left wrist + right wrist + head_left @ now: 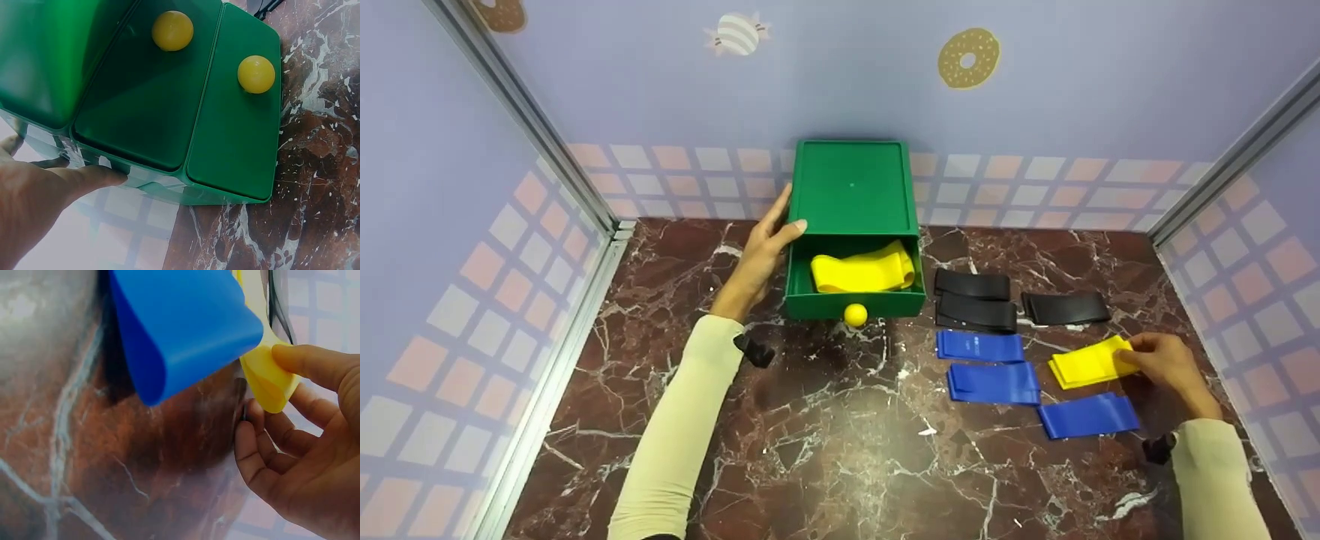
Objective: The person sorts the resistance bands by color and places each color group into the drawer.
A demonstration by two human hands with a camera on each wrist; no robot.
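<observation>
A green drawer cabinet (853, 187) stands against the back wall, its top drawer (810, 306) pulled out with a folded yellow band (859, 271) inside. My left hand (765, 251) rests along the cabinet's left side, thumb near the front top edge; the left wrist view shows the thumb (98, 175) straight against the side wall. At the right, my right hand (1170, 365) pinches the end of a yellow resistance band (1087, 363) between thumb and fingers. In the right wrist view a blue resistance band (197, 332) lies just beside that yellow band (270, 382).
Two lower drawers with yellow knobs (256, 74) are closed. Between cabinet and right hand lie black bands (976, 312), another black band (1066, 308) and blue bands (994, 382) on the dark marbled table (840, 450). Patterned walls (1110, 112) enclose the table's back and sides.
</observation>
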